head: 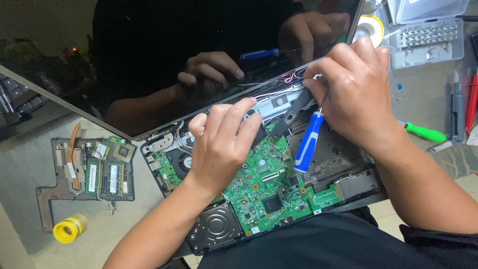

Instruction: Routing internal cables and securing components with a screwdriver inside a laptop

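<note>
An opened laptop base (348, 187) lies in front of me with its green circuit board (264, 187) bare and its dark glossy screen (164, 55) tilted up behind. My left hand (221, 144) rests on the board with fingers curled, fingertips touching a black part by the hinge. My right hand (356, 87) is closed at the hinge area near red and white wires (288, 77), holding a blue-handled screwdriver (307, 142) that hangs handle-down over the base.
A removed board piece with memory modules (94, 172) lies at left, a yellow tape roll (69, 229) below it. A clear bit case (428, 37), a green-handled tool (423, 132) and red and grey tools (465, 102) lie at right. A round drive (214, 226) sits at the base's near corner.
</note>
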